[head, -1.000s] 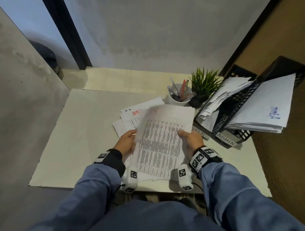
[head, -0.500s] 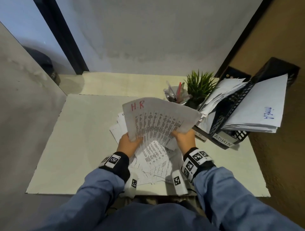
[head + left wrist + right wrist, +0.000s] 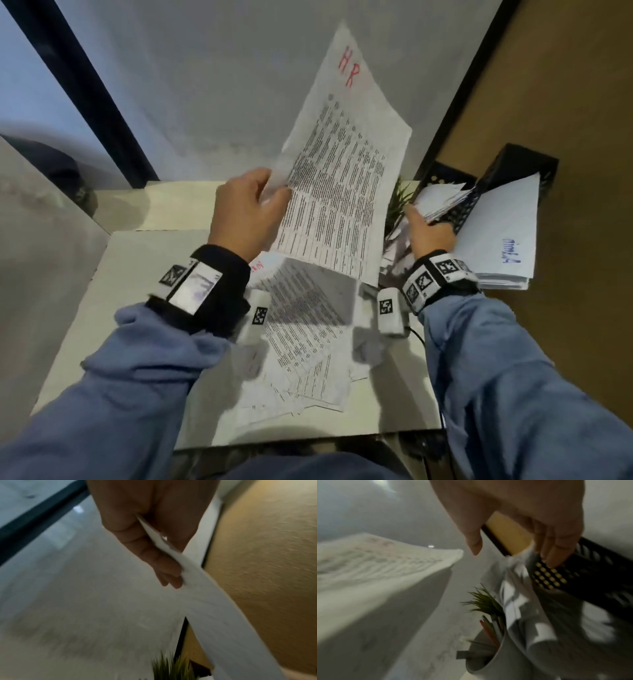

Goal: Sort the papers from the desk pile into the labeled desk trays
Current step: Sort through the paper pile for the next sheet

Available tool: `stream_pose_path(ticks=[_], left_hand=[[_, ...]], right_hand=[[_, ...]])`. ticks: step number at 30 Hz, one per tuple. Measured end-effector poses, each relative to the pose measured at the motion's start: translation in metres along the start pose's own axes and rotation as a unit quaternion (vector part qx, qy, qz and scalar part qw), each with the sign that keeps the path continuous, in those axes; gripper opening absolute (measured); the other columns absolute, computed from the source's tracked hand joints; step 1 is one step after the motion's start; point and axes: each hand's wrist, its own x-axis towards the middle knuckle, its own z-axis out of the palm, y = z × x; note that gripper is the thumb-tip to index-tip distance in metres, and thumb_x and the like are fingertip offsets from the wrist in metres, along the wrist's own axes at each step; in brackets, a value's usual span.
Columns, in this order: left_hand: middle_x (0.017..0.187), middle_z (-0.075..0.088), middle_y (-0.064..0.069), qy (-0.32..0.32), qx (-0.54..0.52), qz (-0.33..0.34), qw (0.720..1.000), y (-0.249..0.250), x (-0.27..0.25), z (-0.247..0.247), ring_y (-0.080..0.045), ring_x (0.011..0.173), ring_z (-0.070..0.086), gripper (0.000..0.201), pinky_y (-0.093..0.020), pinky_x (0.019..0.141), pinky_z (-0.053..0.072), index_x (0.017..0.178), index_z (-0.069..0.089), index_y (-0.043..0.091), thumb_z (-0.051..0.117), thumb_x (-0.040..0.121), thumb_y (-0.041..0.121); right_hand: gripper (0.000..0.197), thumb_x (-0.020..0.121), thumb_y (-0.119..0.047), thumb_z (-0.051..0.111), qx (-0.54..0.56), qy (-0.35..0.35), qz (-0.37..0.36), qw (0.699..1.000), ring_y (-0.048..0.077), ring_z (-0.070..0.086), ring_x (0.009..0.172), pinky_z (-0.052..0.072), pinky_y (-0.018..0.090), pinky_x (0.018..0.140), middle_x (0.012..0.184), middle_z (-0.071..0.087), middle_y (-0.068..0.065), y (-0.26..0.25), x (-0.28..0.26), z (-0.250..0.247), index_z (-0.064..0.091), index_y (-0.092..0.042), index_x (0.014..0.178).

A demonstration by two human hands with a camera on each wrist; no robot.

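The desk (image 3: 144, 274) is bounded by a grey wall at the rear and a brown wall on the right; its left half is bare surface, while the right rear corner is crowded by the black mesh trays (image 3: 462, 212), a small green plant (image 3: 485, 602) and a white pen cup (image 3: 488, 660). The left hand (image 3: 245, 214) holds the sheet marked "HR" (image 3: 342, 178) in the air above the desk, thumb and fingers pinching its left edge; the sheet's top corner stands against the rear wall and its lower edge hangs over the desk pile (image 3: 301, 342). Compared with half a second ago, the right hand (image 3: 428, 233) has released the sheet and now rests its fingers on the edge of a black tray, touching the papers stacked there; whether it grips the tray cannot be determined. The sheet has risen from just above the pile and is now carried by the left hand alone. The sheet is white, slightly curled, printed with dense columns of black text, with "HR" handwritten in red near its top. The remaining pile lies fanned out at the front centre of the desk.
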Motion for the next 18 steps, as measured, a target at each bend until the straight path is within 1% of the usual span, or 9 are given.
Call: stream_pose_path(ticks=[2, 4, 5, 7, 8, 9, 12, 15, 18], left_hand=[[0.061, 0.055, 0.000, -0.013, 0.069, 0.033, 0.997, 0.018, 0.014, 0.007, -0.011, 0.057, 0.047, 0.021, -0.018, 0.053, 0.036, 0.066, 0.057, 0.015, 0.060, 0.086, 0.020], [0.073, 0.065, -0.005, -0.033, 0.112, 0.060, 0.991, 0.032, 0.024, 0.018, -0.018, 0.067, 0.057, 0.011, -0.029, 0.064, 0.047, 0.078, 0.064, 0.015, 0.057, 0.086, 0.018], [0.077, 0.068, -0.005, -0.044, 0.128, 0.066, 0.989, 0.038, 0.027, 0.024, -0.019, 0.071, 0.060, 0.011, -0.029, 0.067, 0.048, 0.084, 0.067, 0.016, 0.057, 0.086, 0.017], [0.084, 0.070, -0.004, -0.062, 0.150, 0.079, 0.984, 0.051, 0.031, 0.037, -0.020, 0.077, 0.063, 0.015, -0.026, 0.069, 0.044, 0.094, 0.069, 0.017, 0.056, 0.087, 0.017], [0.086, 0.070, -0.005, -0.068, 0.161, 0.090, 0.980, 0.057, 0.033, 0.043, -0.022, 0.080, 0.063, 0.016, -0.026, 0.069, 0.042, 0.096, 0.069, 0.016, 0.055, 0.088, 0.017], [0.088, 0.070, -0.005, -0.076, 0.171, 0.100, 0.977, 0.062, 0.034, 0.050, -0.023, 0.082, 0.062, 0.017, -0.026, 0.069, 0.040, 0.097, 0.068, 0.016, 0.055, 0.088, 0.017], [0.090, 0.070, -0.006, -0.098, 0.178, 0.110, 0.973, 0.075, 0.037, 0.072, -0.025, 0.086, 0.062, 0.018, -0.029, 0.071, 0.044, 0.098, 0.068, 0.015, 0.053, 0.088, 0.016], [0.091, 0.069, -0.009, -0.117, 0.172, 0.112, 0.972, 0.085, 0.042, 0.096, -0.028, 0.087, 0.062, 0.019, -0.036, 0.079, 0.050, 0.099, 0.068, 0.013, 0.052, 0.088, 0.014], [0.092, 0.068, -0.010, -0.137, 0.170, 0.106, 0.970, 0.090, 0.046, 0.124, -0.029, 0.087, 0.061, 0.018, -0.035, 0.079, 0.050, 0.099, 0.066, 0.011, 0.052, 0.090, 0.017]], right_hand=[[0.081, 0.076, -0.048, 0.067, 0.038, -0.098, 0.097, 0.990, 0.030, 0.056, 0.111, 0.043, 0.034, 0.095, 0.129, 0.053, 0.014, 0.008, 0.006, 0.004, 0.042, 0.003, 0.134], [0.062, 0.081, -0.030, 0.064, 0.035, -0.132, 0.106, 0.985, 0.031, 0.059, 0.105, 0.047, 0.034, 0.088, 0.124, 0.057, 0.014, 0.011, 0.011, 0.005, 0.047, 0.004, 0.130], [0.049, 0.083, -0.021, 0.061, 0.013, -0.130, 0.087, 0.988, 0.031, 0.060, 0.103, 0.048, 0.033, 0.083, 0.119, 0.060, 0.014, 0.012, 0.015, 0.004, 0.053, 0.003, 0.124], [0.018, 0.082, -0.007, 0.055, 0.000, -0.108, 0.032, 0.994, 0.029, 0.059, 0.082, 0.044, 0.032, 0.068, 0.091, 0.060, 0.017, 0.011, 0.023, -0.001, 0.064, 0.004, 0.093], [0.011, 0.081, -0.002, 0.052, 0.007, -0.098, 0.012, 0.995, 0.025, 0.053, 0.070, 0.039, 0.032, 0.059, 0.077, 0.055, 0.016, 0.007, 0.023, -0.006, 0.060, 0.001, 0.073], [0.020, 0.080, 0.002, 0.050, 0.009, -0.093, -0.004, 0.996, 0.022, 0.047, 0.062, 0.035, 0.029, 0.053, 0.067, 0.050, 0.013, 0.004, 0.026, -0.011, 0.051, -0.004, 0.061], [0.027, 0.079, 0.002, 0.046, -0.003, -0.092, -0.059, 0.994, 0.019, 0.040, 0.047, 0.031, 0.021, 0.041, 0.053, 0.042, 0.008, -0.006, 0.030, -0.031, 0.042, -0.010, 0.055], [0.024, 0.072, -0.008, 0.049, -0.013, -0.095, -0.119, 0.988, 0.019, 0.041, 0.050, 0.031, 0.023, 0.046, 0.050, 0.041, 0.004, -0.017, 0.035, -0.046, 0.040, -0.014, 0.051], [0.026, 0.076, -0.005, 0.049, -0.028, -0.102, -0.147, 0.983, 0.019, 0.038, 0.053, 0.030, 0.025, 0.049, 0.053, 0.037, 0.002, -0.028, 0.039, -0.057, 0.039, -0.014, 0.053]])
